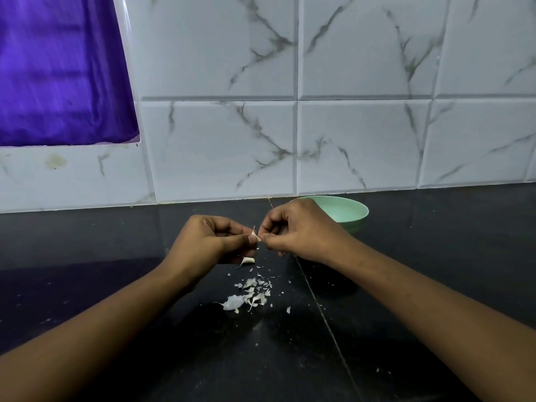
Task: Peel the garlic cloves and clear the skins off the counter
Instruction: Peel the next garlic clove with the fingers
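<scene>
While pinching one garlic clove (255,235) between left hand (208,242) and right hand (301,230) just above the table (116,285), could lose it through a hard tug, scattering the skins (249,294) below wider.

Both bare forearms enter from the lower corners and converge mid-frame. Left hand (211,242): fingers curled, thumb and forefinger pinching a garlic clove (255,235). Right hand (301,231): fingers curled, thumb and fingertips pinching the same clove from the opposite side. Hands nearly touching.
</scene>
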The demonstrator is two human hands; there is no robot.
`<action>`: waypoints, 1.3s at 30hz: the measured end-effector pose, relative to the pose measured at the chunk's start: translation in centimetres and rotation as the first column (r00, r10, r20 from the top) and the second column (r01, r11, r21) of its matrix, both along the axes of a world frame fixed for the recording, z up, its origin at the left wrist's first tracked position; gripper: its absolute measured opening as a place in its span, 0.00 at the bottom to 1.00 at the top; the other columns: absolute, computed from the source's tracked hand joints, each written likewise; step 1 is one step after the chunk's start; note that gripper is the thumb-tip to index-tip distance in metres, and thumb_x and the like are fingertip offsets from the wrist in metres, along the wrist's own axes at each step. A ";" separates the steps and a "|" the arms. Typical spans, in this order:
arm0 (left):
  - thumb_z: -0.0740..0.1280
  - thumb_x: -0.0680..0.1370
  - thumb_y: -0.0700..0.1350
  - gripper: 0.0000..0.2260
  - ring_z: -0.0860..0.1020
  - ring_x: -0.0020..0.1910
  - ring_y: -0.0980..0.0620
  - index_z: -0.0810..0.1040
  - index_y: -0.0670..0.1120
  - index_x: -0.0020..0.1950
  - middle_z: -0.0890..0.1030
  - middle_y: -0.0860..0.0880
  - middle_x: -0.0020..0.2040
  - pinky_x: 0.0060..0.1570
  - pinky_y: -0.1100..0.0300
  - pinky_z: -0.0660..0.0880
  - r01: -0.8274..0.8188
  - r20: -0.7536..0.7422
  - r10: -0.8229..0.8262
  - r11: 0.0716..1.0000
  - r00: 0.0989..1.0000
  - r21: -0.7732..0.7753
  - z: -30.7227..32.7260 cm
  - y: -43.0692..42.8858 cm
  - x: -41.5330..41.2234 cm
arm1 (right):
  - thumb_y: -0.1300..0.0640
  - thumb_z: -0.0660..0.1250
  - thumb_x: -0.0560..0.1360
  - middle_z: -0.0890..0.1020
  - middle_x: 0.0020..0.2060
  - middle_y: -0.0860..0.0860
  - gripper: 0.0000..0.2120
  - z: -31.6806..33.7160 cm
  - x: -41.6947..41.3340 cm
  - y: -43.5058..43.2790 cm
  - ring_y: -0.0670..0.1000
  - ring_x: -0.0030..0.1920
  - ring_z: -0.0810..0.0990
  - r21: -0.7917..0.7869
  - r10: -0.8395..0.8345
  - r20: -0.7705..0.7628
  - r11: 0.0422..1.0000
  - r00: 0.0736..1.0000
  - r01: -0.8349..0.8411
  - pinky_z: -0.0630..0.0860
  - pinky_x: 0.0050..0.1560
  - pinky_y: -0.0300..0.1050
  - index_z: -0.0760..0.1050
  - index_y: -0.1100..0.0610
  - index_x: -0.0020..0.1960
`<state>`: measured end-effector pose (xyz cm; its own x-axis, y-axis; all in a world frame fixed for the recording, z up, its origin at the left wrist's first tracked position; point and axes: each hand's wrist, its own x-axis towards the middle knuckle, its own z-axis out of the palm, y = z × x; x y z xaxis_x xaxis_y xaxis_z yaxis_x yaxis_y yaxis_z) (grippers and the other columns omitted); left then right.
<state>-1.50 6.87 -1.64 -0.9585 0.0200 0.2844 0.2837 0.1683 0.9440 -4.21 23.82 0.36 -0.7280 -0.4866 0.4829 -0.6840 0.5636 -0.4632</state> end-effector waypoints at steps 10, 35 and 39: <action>0.70 0.70 0.35 0.01 0.82 0.31 0.55 0.81 0.38 0.41 0.83 0.44 0.32 0.31 0.67 0.78 0.015 0.068 -0.030 0.978 0.997 0.206 0.1 0.5 0.1 | 0.59 0.72 0.69 0.75 0.28 0.41 0.01 -0.9 -0.1 -0.4 0.37 0.28 0.73 -0.013 -0.033 -0.278 0.999 0.960 0.031 0.68 0.35 0.28 0.81 0.56 0.40; 0.67 0.74 0.35 0.04 0.82 0.30 0.54 0.79 0.40 0.40 0.83 0.46 0.33 0.28 0.66 0.77 0.049 0.093 -0.069 0.978 0.993 0.203 0.3 0.5 0.2 | 0.57 0.66 0.76 0.73 0.27 0.50 0.12 0.2 -0.6 0.8 0.47 0.25 0.72 -0.153 0.012 0.267 0.988 0.964 0.030 0.73 0.26 0.41 0.70 0.54 0.34; 0.68 0.73 0.35 0.03 0.81 0.29 0.54 0.79 0.41 0.40 0.83 0.46 0.33 0.28 0.66 0.76 0.035 0.095 -0.059 0.970 0.994 0.239 0.3 0.3 0.1 | 0.64 0.73 0.71 0.79 0.28 0.46 0.06 -0.1 -0.8 0.7 0.46 0.30 0.79 -0.245 0.147 0.316 0.967 0.937 -0.069 0.78 0.33 0.43 0.77 0.56 0.42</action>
